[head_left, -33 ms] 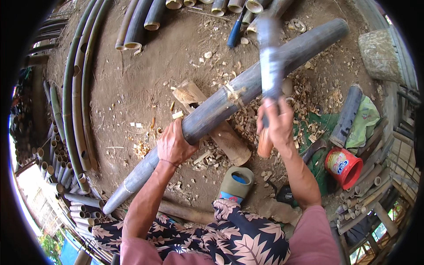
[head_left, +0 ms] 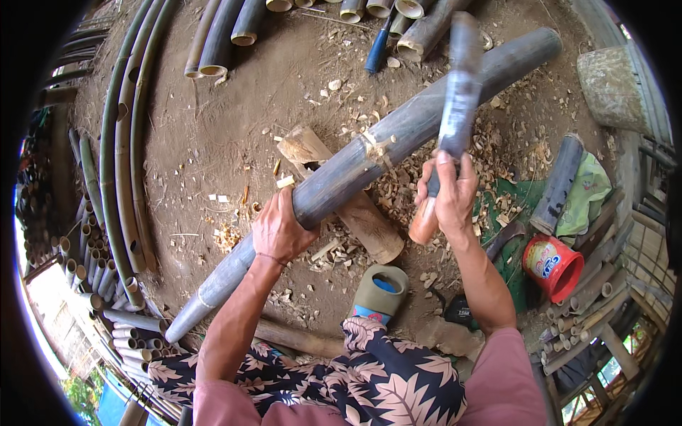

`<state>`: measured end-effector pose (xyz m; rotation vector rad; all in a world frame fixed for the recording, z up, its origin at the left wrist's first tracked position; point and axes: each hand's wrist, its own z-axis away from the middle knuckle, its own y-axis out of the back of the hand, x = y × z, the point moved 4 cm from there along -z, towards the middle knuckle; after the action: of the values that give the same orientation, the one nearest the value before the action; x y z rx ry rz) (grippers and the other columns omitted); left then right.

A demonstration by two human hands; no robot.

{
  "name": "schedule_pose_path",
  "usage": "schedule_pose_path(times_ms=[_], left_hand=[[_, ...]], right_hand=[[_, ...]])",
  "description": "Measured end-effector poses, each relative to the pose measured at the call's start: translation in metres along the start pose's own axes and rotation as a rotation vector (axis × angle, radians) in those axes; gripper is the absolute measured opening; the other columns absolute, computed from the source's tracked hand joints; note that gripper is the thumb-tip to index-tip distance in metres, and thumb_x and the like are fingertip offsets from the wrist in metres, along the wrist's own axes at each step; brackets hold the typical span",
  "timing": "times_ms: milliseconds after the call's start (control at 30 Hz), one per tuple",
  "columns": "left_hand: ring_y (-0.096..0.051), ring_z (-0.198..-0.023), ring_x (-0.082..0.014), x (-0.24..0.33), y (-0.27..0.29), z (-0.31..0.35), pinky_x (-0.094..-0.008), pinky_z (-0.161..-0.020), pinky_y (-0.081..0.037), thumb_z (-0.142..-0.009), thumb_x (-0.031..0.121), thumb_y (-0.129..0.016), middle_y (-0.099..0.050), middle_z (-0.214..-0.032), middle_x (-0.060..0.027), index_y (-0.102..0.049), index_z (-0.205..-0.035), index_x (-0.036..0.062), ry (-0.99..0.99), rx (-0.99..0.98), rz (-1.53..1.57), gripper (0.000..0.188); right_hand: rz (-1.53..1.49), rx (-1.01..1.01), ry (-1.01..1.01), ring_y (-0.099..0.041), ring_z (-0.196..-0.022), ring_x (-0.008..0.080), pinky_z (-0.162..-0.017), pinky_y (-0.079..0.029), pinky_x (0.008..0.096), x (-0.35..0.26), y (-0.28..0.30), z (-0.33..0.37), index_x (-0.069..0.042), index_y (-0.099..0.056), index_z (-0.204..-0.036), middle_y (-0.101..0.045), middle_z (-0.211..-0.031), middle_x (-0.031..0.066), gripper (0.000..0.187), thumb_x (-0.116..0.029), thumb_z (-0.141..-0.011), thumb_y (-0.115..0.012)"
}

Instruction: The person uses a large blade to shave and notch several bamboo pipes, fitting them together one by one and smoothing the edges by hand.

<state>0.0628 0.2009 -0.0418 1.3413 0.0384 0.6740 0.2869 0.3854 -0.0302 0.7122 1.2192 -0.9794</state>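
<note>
A long dark bamboo pole (head_left: 337,177) runs slantwise from lower left to upper right. My left hand (head_left: 278,228) grips it left of its middle. Under the pole, a short bamboo log (head_left: 366,227) with a notch cut in it lies across the ground. My right hand (head_left: 455,188) is closed on a machete (head_left: 460,106), its wooden handle end jutting out below the fist. The blade is blurred and points away from me, passing over the pole in this view; I cannot tell whether it touches. Pale torn fibres (head_left: 376,148) stick up at a joint of the pole.
Wood chips (head_left: 419,192) litter the dirt floor. To the right are a red tub (head_left: 554,268), a dark bamboo piece (head_left: 558,184) and a green cloth (head_left: 584,195). A blue-handled tool (head_left: 378,53) lies beyond the pole. Long bamboo poles (head_left: 124,142) lie at left.
The machete and my right hand have shifted slightly right and up, the blade tilting further right. My left hand and the pole look unmoved.
</note>
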Motion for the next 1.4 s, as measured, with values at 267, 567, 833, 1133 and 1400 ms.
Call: schedule_pose_path(times_ms=[267,567,833,1133,1400], left_hand=[[-0.066,-0.093,-0.0367,0.000,0.001,-0.008,-0.0462,-0.083,-0.054,-0.067,0.031,-0.080,-0.065,-0.103,-0.0212,-0.050,-0.122,0.0001,0.010,-0.005,0.002,0.069],[-0.066,-0.095,-0.0372,0.001,0.003,-0.004,-0.0463,-0.085,-0.054,-0.067,0.031,-0.080,-0.065,-0.103,-0.0216,-0.051,-0.122,0.0001,0.008,-0.009,0.016,0.070],[-0.066,-0.094,-0.0358,-0.002,0.001,-0.004,-0.0454,-0.084,-0.054,-0.067,0.030,-0.081,-0.065,-0.102,-0.0209,-0.050,-0.124,0.0004,-0.008,-0.024,0.009,0.071],[-0.067,-0.092,-0.0353,-0.002,0.001,-0.008,-0.0445,-0.083,-0.055,-0.068,0.030,-0.080,-0.065,-0.101,-0.0203,-0.050,-0.123,-0.0010,0.000,-0.017,-0.007,0.070],[-0.067,-0.091,-0.0363,-0.004,-0.002,0.001,-0.0454,-0.082,-0.055,-0.066,0.030,-0.081,-0.065,-0.101,-0.0207,-0.051,-0.123,0.0007,-0.014,0.002,0.014,0.071]], right_hand=[[-0.001,0.037,-0.066,-0.053,-0.044,0.0110,-0.036,-0.048,0.0261,0.000,0.001,-0.003,-0.003,-0.051,-0.098,-0.056,-0.067,0.0033,0.018,-0.020,-0.102,-0.047],[-0.141,0.125,-0.089,-0.053,-0.046,0.0109,-0.039,-0.048,0.0266,-0.005,-0.001,-0.002,-0.004,-0.050,-0.100,-0.053,-0.068,0.0042,0.016,-0.019,-0.103,-0.048],[0.047,0.042,-0.064,-0.054,-0.045,0.0118,-0.038,-0.047,0.0266,0.000,-0.001,-0.002,-0.001,-0.052,-0.100,-0.055,-0.064,0.0032,0.025,-0.026,-0.102,-0.050],[-0.016,0.052,-0.003,-0.056,-0.047,0.0125,-0.039,-0.048,0.0250,-0.008,0.000,-0.005,-0.002,-0.051,-0.097,-0.055,-0.063,0.0032,0.022,-0.024,-0.103,-0.048],[0.021,-0.011,-0.017,-0.053,-0.045,0.0108,-0.039,-0.048,0.0266,0.002,0.001,0.000,-0.001,-0.048,-0.098,-0.057,-0.064,0.0033,0.020,-0.021,-0.102,-0.050]])
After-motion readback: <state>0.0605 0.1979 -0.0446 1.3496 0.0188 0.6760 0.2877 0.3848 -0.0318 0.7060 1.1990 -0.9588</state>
